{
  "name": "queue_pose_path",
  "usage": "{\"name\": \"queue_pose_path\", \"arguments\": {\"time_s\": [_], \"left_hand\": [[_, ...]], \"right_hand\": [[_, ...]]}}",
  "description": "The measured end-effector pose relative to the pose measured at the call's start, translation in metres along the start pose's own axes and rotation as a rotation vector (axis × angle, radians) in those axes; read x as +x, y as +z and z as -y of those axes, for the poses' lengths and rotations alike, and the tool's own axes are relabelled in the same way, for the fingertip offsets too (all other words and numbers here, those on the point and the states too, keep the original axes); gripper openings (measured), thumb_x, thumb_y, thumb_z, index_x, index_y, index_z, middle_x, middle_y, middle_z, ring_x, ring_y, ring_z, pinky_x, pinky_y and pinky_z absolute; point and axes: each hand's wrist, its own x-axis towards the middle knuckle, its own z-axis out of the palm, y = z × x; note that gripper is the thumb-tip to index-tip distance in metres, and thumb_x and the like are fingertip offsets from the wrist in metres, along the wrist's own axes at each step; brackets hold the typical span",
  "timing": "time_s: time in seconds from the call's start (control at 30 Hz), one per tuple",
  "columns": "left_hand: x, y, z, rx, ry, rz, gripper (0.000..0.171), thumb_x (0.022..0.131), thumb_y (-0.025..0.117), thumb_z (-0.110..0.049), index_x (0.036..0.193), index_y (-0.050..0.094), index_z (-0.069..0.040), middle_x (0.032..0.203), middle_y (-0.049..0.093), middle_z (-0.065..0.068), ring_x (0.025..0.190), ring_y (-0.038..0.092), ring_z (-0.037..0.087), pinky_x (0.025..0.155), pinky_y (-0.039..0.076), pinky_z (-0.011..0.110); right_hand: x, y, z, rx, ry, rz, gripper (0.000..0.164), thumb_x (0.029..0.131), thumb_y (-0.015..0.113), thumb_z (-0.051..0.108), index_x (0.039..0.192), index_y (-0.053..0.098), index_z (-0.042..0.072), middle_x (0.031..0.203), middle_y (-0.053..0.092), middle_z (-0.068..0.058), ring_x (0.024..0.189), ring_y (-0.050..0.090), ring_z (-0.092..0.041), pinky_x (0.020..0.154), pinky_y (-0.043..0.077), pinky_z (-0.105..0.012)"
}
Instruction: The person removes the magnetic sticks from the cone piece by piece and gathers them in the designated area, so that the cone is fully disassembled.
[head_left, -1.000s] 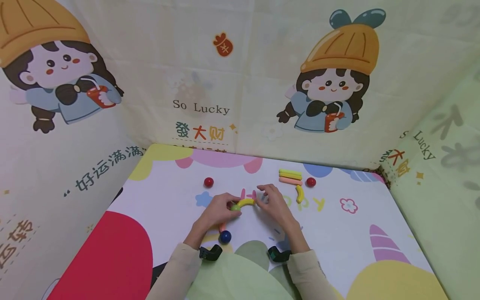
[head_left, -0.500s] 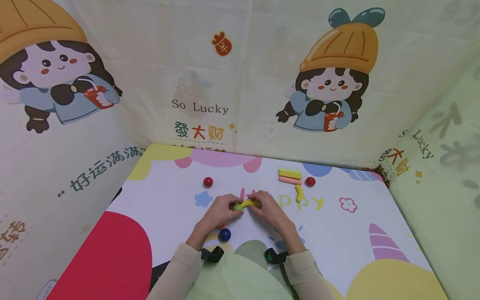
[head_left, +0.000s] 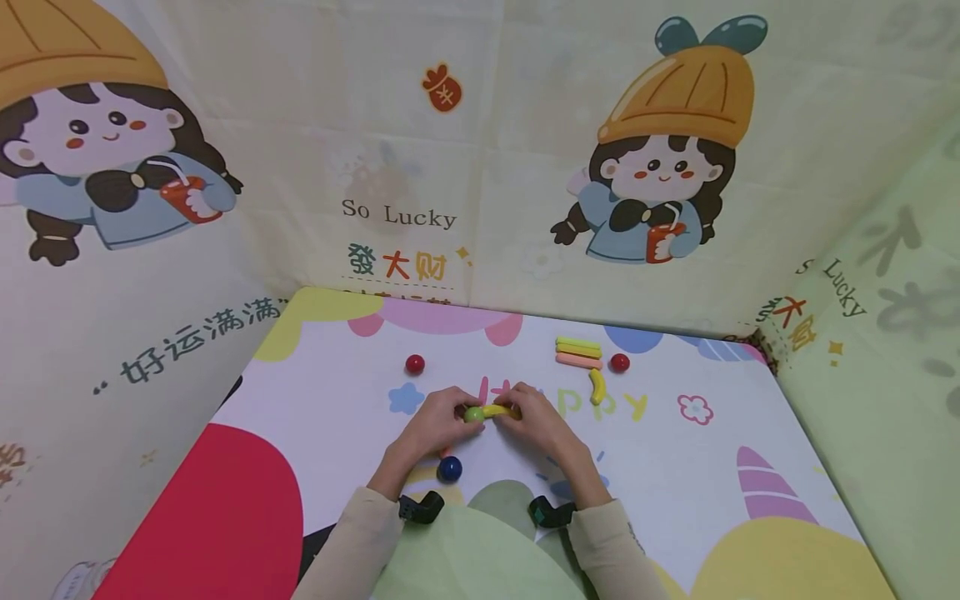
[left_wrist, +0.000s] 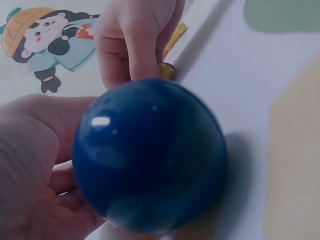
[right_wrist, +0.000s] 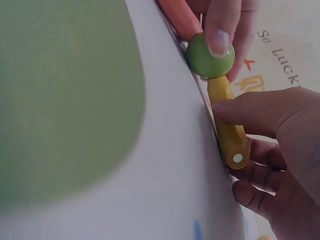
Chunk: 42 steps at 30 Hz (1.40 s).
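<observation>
Green ball [head_left: 474,413] pinched by left hand [head_left: 439,418], yellow rod [right_wrist: 232,137] by right hand [head_left: 537,417]; in head view, yellow rod's right end covered, salmon rod [right_wrist: 181,19] mostly hidden.

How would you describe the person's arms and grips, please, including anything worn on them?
The left sleeve and right sleeve are long and plain beige, ending near the wrists. A small, angular black device sits at the left wrist, with a similar second device at the right. The left grip and right grip are ungloved.
</observation>
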Motion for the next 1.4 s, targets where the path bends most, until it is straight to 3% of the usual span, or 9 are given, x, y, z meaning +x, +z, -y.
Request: {"name": "queue_pose_path", "arguments": {"time_s": [0.87, 1.4], "left_hand": [[-0.0014, -0.0022, -0.0005, -0.049, -0.028, 0.001, 0.037, 0.084, 0.081, -0.027, 0.117, 0.074, -0.012, 0.097, 0.067, -0.001, 0.082, 0.055, 0.013, 0.076, 0.050, 0.024], [-0.0008, -0.0008, -0.0005, -0.051, -0.044, -0.006, 0.038, 0.084, 0.081, -0.027, 0.118, 0.073, -0.012, 0.098, 0.068, 0.000, 0.082, 0.056, 0.014, 0.076, 0.051, 0.024]], "right_hand": [[0.0006, 0.0017, -0.0019, -0.005, 0.032, -0.020, 0.018, 0.089, 0.077, 0.024, 0.106, 0.074, 0.019, 0.093, 0.059, 0.006, 0.082, 0.052, -0.011, 0.080, 0.049, -0.028], [0.0015, -0.0005, -0.0021, -0.006, 0.003, -0.020, 0.019, 0.090, 0.076, 0.025, 0.108, 0.073, 0.017, 0.091, 0.059, 0.006, 0.079, 0.051, -0.011, 0.075, 0.045, -0.025]]}}
